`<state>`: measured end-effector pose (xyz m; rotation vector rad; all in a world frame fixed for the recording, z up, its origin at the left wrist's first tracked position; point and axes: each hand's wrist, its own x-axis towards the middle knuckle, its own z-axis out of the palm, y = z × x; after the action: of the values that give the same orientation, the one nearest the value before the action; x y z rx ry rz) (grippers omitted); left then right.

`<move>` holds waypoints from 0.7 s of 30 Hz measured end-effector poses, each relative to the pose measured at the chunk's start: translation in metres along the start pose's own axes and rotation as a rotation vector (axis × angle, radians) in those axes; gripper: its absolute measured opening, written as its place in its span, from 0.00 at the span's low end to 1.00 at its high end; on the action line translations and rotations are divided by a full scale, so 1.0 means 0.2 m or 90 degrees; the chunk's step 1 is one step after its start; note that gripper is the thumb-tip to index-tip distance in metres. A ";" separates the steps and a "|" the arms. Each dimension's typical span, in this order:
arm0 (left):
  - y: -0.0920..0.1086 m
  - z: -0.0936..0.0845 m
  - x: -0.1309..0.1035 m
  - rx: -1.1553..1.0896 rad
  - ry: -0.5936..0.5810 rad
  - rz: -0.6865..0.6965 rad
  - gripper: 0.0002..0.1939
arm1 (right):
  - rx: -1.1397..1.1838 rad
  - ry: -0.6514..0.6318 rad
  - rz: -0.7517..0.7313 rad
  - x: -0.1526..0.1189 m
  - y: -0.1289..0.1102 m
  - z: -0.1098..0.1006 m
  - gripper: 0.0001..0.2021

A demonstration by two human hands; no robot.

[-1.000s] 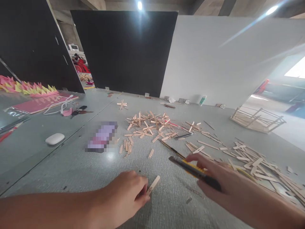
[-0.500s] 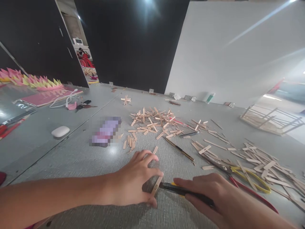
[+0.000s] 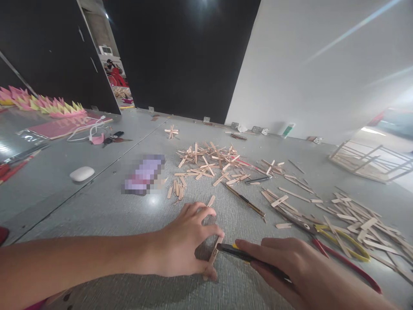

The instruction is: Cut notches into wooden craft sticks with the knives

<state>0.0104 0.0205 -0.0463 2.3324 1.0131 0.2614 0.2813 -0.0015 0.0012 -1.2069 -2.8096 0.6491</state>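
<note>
My left hand [image 3: 196, 241] grips a short flat wooden stick [image 3: 217, 253] with dark marks on it, fingertips at its upper end and thumb at its lower end. A black and yellow utility knife [image 3: 238, 253] is in my right hand [image 3: 287, 262], its tip touching or very near the stick's right edge. Just beyond my left fingers lies another small stick piece [image 3: 211, 200]. Further back, a pile of star-shaped stick pieces [image 3: 206, 163] spreads over the grey surface [image 3: 129, 219].
Yellow-handled scissors [image 3: 350, 245], a red-handled tool [image 3: 351, 267] and loose sticks [image 3: 371, 226] lie at right. A pen [image 3: 245, 200] lies ahead. A blurred phone [image 3: 144, 174], white case [image 3: 81, 174] and cable [image 3: 92, 129] are left. A person [image 3: 112, 71] shows through the gap behind.
The knife tip has moved slightly up along the stick. The stick sits a little further right, with my left hand still on it. The view has shifted slightly.
</note>
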 end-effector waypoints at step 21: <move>0.03 -0.01 0.00 -0.021 0.014 0.010 0.33 | -0.032 0.014 -0.027 0.00 0.00 0.00 0.12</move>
<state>0.0126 0.0178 -0.0415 2.3137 0.9938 0.3080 0.2807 -0.0011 0.0004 -1.1521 -2.8412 0.5631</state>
